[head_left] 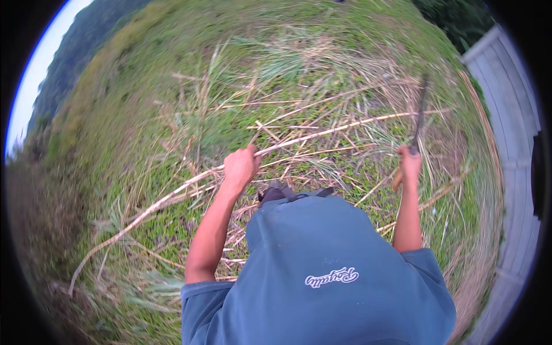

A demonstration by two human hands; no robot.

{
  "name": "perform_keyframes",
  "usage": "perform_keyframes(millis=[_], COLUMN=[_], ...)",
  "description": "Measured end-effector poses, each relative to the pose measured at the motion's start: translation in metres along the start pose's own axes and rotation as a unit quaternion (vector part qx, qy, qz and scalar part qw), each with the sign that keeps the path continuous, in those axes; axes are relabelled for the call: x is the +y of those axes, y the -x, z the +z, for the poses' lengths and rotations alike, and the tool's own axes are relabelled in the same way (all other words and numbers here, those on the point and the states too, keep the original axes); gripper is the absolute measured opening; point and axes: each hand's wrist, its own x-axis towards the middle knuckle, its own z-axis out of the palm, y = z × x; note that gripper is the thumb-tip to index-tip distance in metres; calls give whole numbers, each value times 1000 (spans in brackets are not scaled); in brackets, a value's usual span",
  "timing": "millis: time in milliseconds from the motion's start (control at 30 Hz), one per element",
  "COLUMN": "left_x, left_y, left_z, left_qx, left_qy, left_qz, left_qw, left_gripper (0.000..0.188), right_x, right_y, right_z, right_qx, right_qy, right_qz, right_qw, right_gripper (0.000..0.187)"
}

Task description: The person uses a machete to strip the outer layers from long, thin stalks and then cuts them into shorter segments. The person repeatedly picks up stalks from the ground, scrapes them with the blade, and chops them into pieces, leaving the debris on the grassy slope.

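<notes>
One long pale stalk (pixel 339 129) gripped, one dark-bladed tool (pixel 422 112) held upright!

Two hands are seen: the stalk, stretched from lower left to upper right of the frame, is clamped in the left hand's (pixel 241 167) curled fingers near the centre; the tool's handle is wrapped by the right hand's (pixel 409 164) fingers, right of centre. The stalk is crossed by the blade in view, though contact cannot be told. Loose stalks (pixel 339 100), too many to be counted, are strewn around; one grey wall (pixel 512 115) is seen bounding the right edge, while room is offered by grass (pixel 132 98) at upper left.
</notes>
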Motion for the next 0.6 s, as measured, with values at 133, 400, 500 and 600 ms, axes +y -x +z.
perform_keyframes(millis=[133,400,500,600], left_x=[-10,3,23,5], left_y=[-10,-24,-55,-78], left_z=[33,48,22,5], left_qx=[-143,-222,-159,-151], left_qy=[-2,-17,61,53], left_qz=[14,135,51,93], left_qw=[990,965,984,983], left_gripper=[30,41,43,42], right_x=[7,45,43,21], right_y=[95,188,196,195], right_z=[45,45,47,53], right_qx=[-58,-81,-82,-108], right_qy=[111,186,156,204], right_qz=[61,29,9,1], right_qw=[990,979,984,973], right_gripper=[29,35,33,29])
